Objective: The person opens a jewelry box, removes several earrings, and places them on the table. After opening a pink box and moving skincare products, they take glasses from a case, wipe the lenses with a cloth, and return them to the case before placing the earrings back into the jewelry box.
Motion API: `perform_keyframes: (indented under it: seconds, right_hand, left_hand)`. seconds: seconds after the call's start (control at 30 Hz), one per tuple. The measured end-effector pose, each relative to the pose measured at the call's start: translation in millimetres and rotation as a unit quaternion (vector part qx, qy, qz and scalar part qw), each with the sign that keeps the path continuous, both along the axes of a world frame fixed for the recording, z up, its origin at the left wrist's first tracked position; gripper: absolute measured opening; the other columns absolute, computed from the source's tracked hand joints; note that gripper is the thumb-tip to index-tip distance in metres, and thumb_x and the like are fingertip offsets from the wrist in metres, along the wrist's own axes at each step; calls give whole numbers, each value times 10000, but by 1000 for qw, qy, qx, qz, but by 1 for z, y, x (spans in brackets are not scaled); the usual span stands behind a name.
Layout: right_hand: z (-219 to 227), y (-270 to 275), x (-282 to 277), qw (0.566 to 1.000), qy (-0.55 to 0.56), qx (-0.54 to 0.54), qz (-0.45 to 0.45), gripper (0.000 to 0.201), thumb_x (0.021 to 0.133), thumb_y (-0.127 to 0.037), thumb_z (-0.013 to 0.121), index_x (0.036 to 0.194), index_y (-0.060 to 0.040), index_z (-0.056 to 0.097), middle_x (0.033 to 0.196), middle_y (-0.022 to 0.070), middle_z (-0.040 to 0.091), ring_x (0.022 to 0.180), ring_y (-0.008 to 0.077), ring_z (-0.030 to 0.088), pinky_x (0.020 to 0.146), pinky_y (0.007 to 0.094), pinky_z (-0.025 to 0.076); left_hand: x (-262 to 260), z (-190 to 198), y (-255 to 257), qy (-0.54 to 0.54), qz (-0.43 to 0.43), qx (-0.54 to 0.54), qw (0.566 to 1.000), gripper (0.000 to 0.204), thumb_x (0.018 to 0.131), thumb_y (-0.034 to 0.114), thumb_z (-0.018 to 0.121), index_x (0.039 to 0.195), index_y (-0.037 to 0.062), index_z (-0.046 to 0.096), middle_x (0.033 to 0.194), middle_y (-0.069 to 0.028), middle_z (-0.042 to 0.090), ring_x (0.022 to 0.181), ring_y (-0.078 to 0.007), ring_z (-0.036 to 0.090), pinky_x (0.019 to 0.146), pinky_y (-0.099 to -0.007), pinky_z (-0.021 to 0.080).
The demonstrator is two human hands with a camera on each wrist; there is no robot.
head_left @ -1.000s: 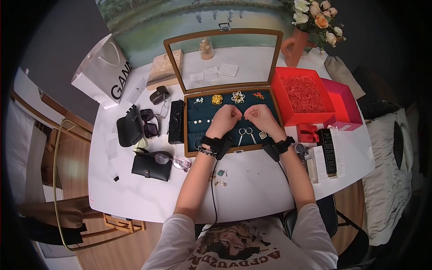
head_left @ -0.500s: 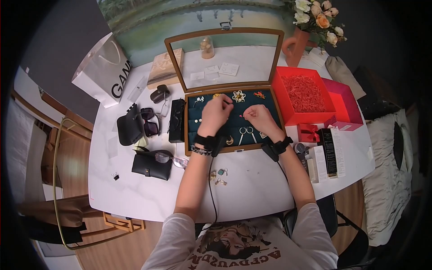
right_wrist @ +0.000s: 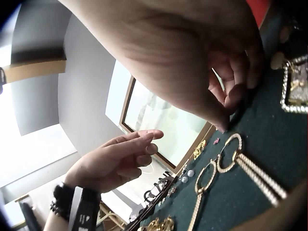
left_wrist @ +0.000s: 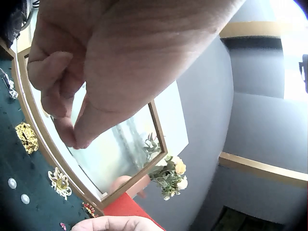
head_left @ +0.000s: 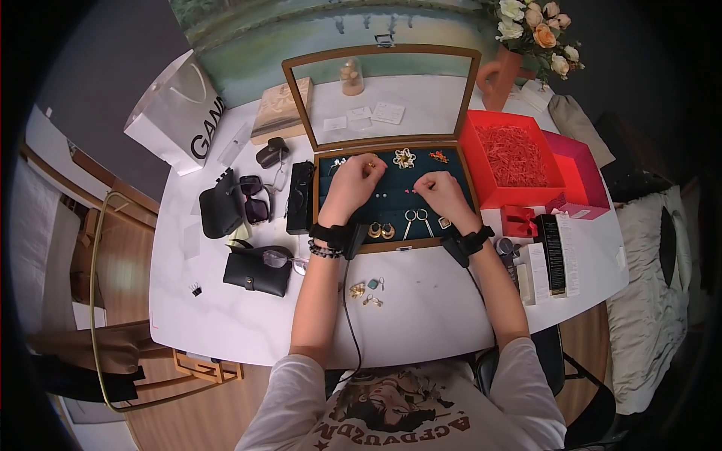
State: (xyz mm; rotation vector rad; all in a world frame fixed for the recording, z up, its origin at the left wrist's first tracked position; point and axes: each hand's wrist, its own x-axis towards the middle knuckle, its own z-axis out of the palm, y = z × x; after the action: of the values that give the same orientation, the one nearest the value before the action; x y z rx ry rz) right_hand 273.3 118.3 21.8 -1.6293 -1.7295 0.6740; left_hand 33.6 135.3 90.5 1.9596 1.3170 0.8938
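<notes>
In the head view my left hand (head_left: pixel 356 186) hovers over the upper left of the jewelry box (head_left: pixel 436 243). Its thumb and index tips meet in the left wrist view, with no item visible between them; the other fingers bend loosely. My right hand (head_left: pixel 445 198) is low over the dark lining, thumb and finger pinching a tiny pink earring, mostly hidden. Another pink stud (right_wrist: pixel 216 141) lies beside those fingertips. Hoop earrings with long drops (right_wrist: pixel 206 178) rest below. White studs (left_wrist: pixel 12 183), a gold brooch (left_wrist: pixel 27 138) and a flower brooch (head_left: pixel 404 158) are in the box.
The raised glass lid (head_left: pixel 298 113) stands behind. Eyewear and cases (head_left: pixel 257 270) lie left; a red box (head_left: pixel 558 186) and small cartons (head_left: pixel 535 274) stand right. Loose earrings (head_left: pixel 373 284) lie in front. A flower vase (head_left: pixel 502 81) is at the back.
My left hand has moved up and left, away from the right hand, uncovering the white studs and gold hoops. The right hand has stayed near the same spot over the lining.
</notes>
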Motion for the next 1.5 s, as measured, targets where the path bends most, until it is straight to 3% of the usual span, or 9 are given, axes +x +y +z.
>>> perform_keyframes:
  seconds: [0.13, 0.23, 0.33, 0.57, 0.77, 0.87, 1.07, 1.27, 1.5]
  right_hand:
    - [6, 5, 8, 993, 106, 55, 10, 194, 955, -179, 688, 993, -12, 778, 803, 107, 742, 781, 174, 728, 719, 317, 543]
    - [29, 0, 8, 989, 141, 44, 18, 230, 1001, -181, 658, 1026, 27, 754, 801, 59, 713, 762, 96, 662, 701, 269, 517]
    - [43, -6, 0, 972, 223, 43, 63, 240, 1036, -167, 628, 1060, 46, 735, 820, 12, 687, 757, 63, 619, 681, 233, 489]
    - [67, -21, -8, 974, 206, 41, 88, 242, 1053, -167, 618, 1081, 44, 733, 838, 0, 684, 765, 34, 596, 663, 211, 465]
    - [94, -41, -9, 964, 235, 98, 76, 220, 1066, -176, 608, 1141, -18, 740, 859, -29, 662, 761, 6, 550, 648, 183, 411]
    - [110, -65, -11, 955, 263, 108, 86, 217, 1058, -162, 616, 1090, 24, 724, 830, -27, 662, 742, 17, 560, 642, 200, 441]
    - [97, -138, 12, 978, 53, -49, 195, 137, 956, -91, 669, 1052, -6, 720, 825, 37, 698, 744, 106, 633, 674, 272, 496]
    - [56, -181, 25, 977, -79, -74, 186, 158, 940, -141, 713, 1026, -9, 716, 833, 137, 721, 727, 262, 702, 687, 346, 549]
    - [31, -187, 24, 975, -69, -29, 209, 169, 923, -142, 723, 1026, -7, 721, 865, 135, 696, 767, 281, 699, 710, 389, 554]
  left_hand:
    - [6, -25, 6, -3, -84, 29, 996, 212, 972, 160, 705, 1122, 19, 755, 804, -131, 706, 719, -181, 655, 697, -342, 532]
    - [17, -18, -8, 81, -94, -16, 992, 253, 958, 163, 655, 1177, 129, 778, 926, -187, 732, 911, -351, 718, 852, -438, 577]
    - [27, -35, -11, 187, -90, 88, 974, 315, 970, 126, 598, 1242, 131, 758, 940, -194, 739, 1007, -328, 687, 903, -425, 551]
    - [39, -21, -33, 312, -87, 8, 946, 405, 972, 145, 564, 1347, 190, 711, 1230, -183, 604, 1129, -383, 604, 1007, -439, 522]
    - [36, 3, -43, 122, -45, 130, 983, 279, 940, 133, 647, 1206, 119, 732, 1103, -183, 649, 1010, -350, 649, 907, -422, 537]
    - [31, 37, -61, 106, -79, 93, 987, 153, 920, 145, 697, 1061, 87, 716, 962, -137, 704, 891, -328, 691, 800, -422, 551]
    - [28, 7, -121, 152, -222, 36, 962, 178, 888, 205, 758, 1003, 88, 688, 890, -90, 737, 864, -331, 720, 732, -435, 564]
    - [26, -38, -152, 200, -208, 59, 956, 176, 889, 191, 764, 955, 72, 653, 917, -117, 703, 892, -351, 711, 762, -446, 555]
    - [30, -46, -155, 149, -228, 38, 961, 125, 896, 158, 745, 962, 86, 666, 936, -100, 700, 890, -341, 711, 755, -453, 556]
